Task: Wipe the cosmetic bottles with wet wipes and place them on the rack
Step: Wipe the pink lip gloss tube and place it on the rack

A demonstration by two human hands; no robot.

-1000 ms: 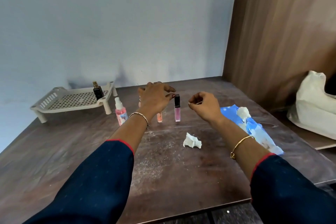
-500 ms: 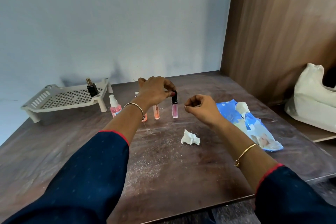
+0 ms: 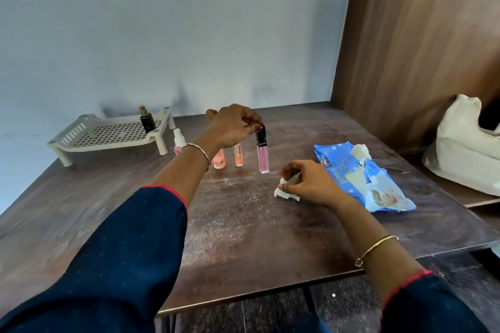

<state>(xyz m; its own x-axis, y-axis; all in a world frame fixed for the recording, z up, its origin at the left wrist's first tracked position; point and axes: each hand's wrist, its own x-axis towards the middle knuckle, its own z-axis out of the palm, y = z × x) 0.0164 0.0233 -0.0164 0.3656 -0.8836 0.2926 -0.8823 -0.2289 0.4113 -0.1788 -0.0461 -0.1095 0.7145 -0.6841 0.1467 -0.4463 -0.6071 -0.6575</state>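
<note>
Left hand (image 3: 232, 127): fingers pinch the black cap of the pink gloss tube (image 3: 263, 155), upright at mid-desk (image 3: 257, 238); cannot tell if its base touches. Right hand (image 3: 311, 184): fingers pinch a crumpled wet wipe (image 3: 282, 193) lying just beside the blue wipes pack (image 3: 359, 178). Rack (image 3: 108, 135) sits far left by the back wall, a black bottle (image 3: 147, 121) near its right edge. Bare desk runs from the hands to the near edge. Orange tube (image 3: 238, 155) label reads roughly "LIPGLOSS"; the pack's print is too small to read.
</note>
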